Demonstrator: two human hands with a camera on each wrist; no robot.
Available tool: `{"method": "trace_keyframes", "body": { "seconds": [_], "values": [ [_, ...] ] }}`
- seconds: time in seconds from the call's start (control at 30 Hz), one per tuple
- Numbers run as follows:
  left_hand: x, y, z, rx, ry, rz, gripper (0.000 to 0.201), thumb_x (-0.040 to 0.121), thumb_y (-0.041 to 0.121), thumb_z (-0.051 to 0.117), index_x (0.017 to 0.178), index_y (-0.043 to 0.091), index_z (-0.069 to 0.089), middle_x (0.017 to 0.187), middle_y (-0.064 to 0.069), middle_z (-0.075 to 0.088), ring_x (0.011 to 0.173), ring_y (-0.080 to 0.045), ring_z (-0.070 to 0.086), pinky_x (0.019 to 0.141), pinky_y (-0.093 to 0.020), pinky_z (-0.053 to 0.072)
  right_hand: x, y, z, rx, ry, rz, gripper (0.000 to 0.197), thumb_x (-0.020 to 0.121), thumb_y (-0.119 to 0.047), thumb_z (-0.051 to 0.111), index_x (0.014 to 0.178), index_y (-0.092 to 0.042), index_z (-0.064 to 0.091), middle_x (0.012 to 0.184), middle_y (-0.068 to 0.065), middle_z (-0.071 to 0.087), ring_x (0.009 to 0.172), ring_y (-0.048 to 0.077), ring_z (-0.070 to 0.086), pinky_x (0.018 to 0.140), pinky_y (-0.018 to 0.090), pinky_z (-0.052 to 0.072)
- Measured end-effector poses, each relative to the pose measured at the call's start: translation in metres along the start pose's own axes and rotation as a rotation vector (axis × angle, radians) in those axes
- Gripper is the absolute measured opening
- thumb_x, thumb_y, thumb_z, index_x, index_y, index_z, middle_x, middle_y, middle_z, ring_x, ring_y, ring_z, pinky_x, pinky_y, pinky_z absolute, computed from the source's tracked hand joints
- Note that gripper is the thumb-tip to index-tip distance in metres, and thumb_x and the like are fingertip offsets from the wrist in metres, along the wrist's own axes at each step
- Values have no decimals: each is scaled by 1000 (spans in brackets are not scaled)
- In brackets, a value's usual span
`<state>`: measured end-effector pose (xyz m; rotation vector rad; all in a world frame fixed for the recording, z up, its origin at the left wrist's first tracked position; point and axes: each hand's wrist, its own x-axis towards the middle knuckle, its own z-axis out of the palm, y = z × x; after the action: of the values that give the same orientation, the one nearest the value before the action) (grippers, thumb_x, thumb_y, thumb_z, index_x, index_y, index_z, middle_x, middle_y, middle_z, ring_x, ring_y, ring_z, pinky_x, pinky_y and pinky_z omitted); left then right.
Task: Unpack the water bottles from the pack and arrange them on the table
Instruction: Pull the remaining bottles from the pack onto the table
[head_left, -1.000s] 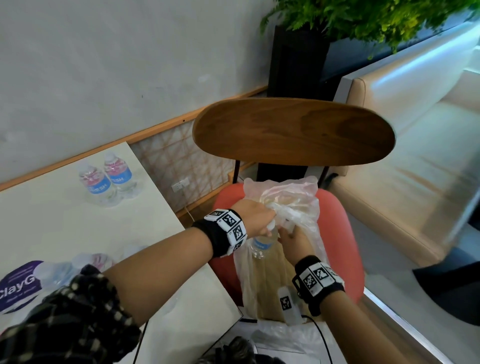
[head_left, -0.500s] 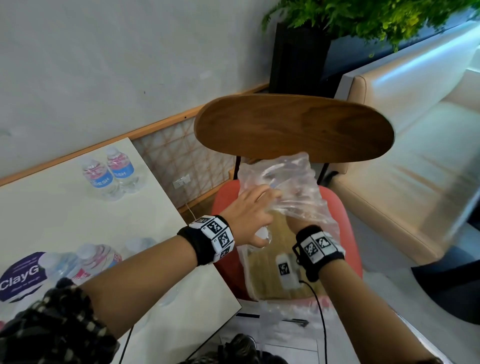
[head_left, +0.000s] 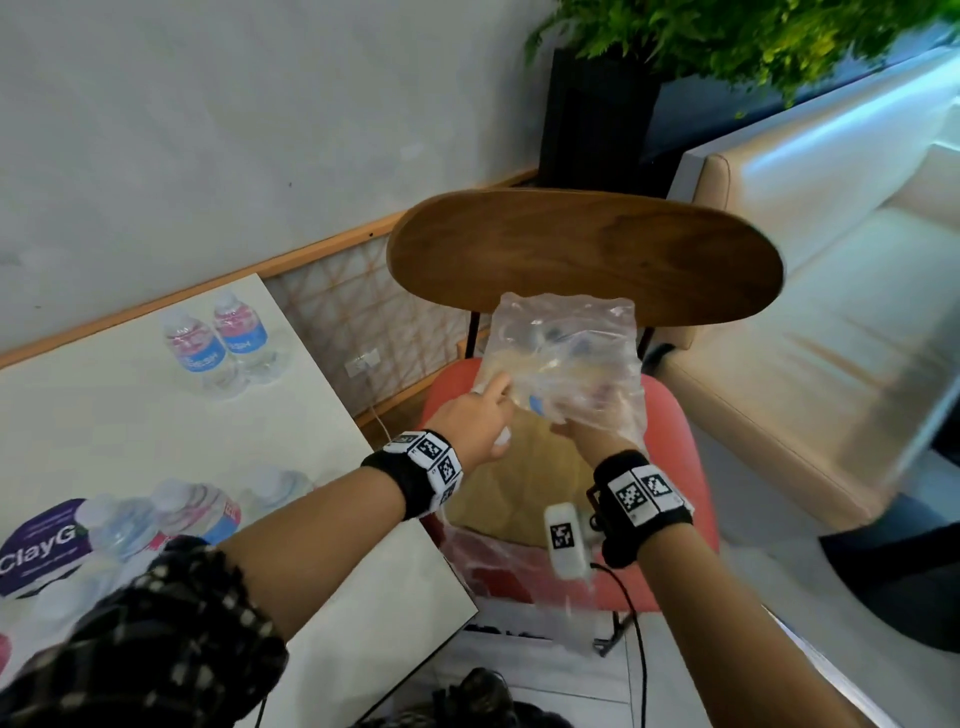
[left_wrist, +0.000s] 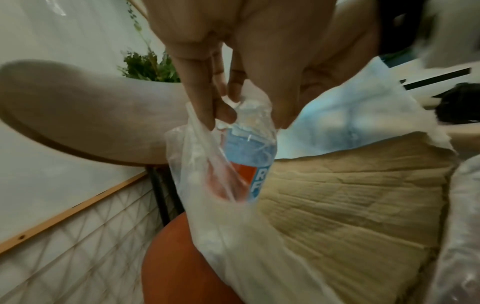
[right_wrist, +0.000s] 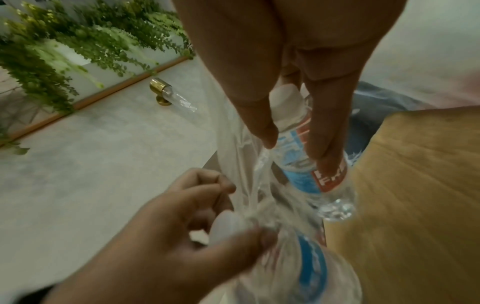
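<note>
Both hands work at the plastic wrap (head_left: 566, 358) at centre frame, above the red chair seat (head_left: 670, 441). Left hand (head_left: 475, 426) pinches film over a capped bottle (left_wrist: 249, 162); right hand (right_wrist: 293, 86) curls round another bottle (right_wrist: 311, 164). Extraction is under way, I judge. Next, each bottle must slip free of the film and join the bottles (head_left: 218, 343) on the table (head_left: 104, 415), upper left.

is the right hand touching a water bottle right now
Touching. In the right wrist view the right hand's fingers lie along a water bottle, pressing on its label with no gap.
</note>
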<state>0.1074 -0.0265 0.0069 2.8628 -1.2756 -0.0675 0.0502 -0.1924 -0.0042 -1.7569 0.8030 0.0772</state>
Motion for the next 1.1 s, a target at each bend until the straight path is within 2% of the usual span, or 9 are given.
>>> {"method": "trace_keyframes", "body": {
  "seconds": [0.1, 0.2, 0.37, 0.47, 0.6, 0.77, 0.87, 0.97, 1.1],
  "values": [
    [9, -13, -4, -45, 38, -59, 35, 90, 34, 55, 107, 4, 56, 125, -8, 36, 73, -21, 49, 69, -35, 51, -24, 2, 5, -60, -23, -66, 12, 85, -22, 66, 82, -21, 54, 93, 1, 61, 88, 20, 64, 80, 27, 57],
    [15, -28, -20, -161, 36, -179, 38, 89, 43, 55, 103, 7, 55, 107, -4, 43, 73, -22, 49, 63, -32, 40, -46, 1, 8, -37, -45, -166, 20, 76, -19, 71, 84, -17, 52, 90, 7, 62, 71, 23, 68, 69, 46, 59],
    [2, -39, -51, -424, 234, -359, 46, 71, 53, 51, 62, 7, 50, 61, -6, 48, 57, -22, 50, 53, -34, 37, -66, -13, -2, -245, 0, -316, 30, 66, -40, 72, 81, -28, 48, 72, 1, 68, 58, 20, 68, 66, 46, 57],
    [-14, -38, -76, -503, 251, -326, 43, 75, 41, 59, 52, 11, 38, 49, -5, 30, 49, -18, 32, 47, -31, 21, -74, -26, -1, -382, -32, -370, 33, 59, -52, 67, 77, -35, 45, 70, -1, 67, 60, 22, 66, 62, 46, 57],
    [-48, -37, -101, -424, 224, -271, 43, 74, 43, 61, 52, 11, 41, 51, -7, 34, 48, -18, 34, 48, -32, 25, -91, -38, 10, -444, -136, -399, 31, 63, -44, 71, 79, -31, 47, 70, 4, 69, 55, 22, 67, 59, 49, 56],
    [-103, -44, -117, -388, 184, -307, 48, 70, 48, 59, 48, 13, 35, 48, -5, 35, 47, -19, 35, 48, -33, 28, -105, -33, 40, -627, -121, -435, 35, 52, -61, 61, 77, -41, 45, 57, -8, 68, 55, 15, 67, 63, 41, 57],
    [-136, -47, -115, -390, 179, -318, 50, 65, 52, 49, 59, 3, 53, 59, -16, 54, 56, -29, 51, 52, -42, 41, -119, -28, 61, -690, -134, -456, 36, 53, -60, 61, 76, -37, 46, 61, -5, 67, 59, 15, 66, 64, 38, 55],
    [-167, -46, -108, -363, 147, -306, 51, 66, 55, 47, 74, 8, 65, 72, -7, 65, 68, -24, 59, 64, -41, 50, -135, -24, 82, -623, -211, -408, 30, 62, -44, 69, 78, -29, 49, 71, 0, 68, 59, 20, 67, 62, 39, 57],
    [-204, -44, -96, -358, 147, -186, 47, 73, 56, 51, 69, 10, 54, 77, 3, 54, 66, -15, 49, 57, -29, 38, -150, -14, 106, -639, -219, -402, 29, 66, -35, 70, 84, -20, 53, 75, 5, 68, 64, 24, 66, 64, 38, 57]
  ]
}}
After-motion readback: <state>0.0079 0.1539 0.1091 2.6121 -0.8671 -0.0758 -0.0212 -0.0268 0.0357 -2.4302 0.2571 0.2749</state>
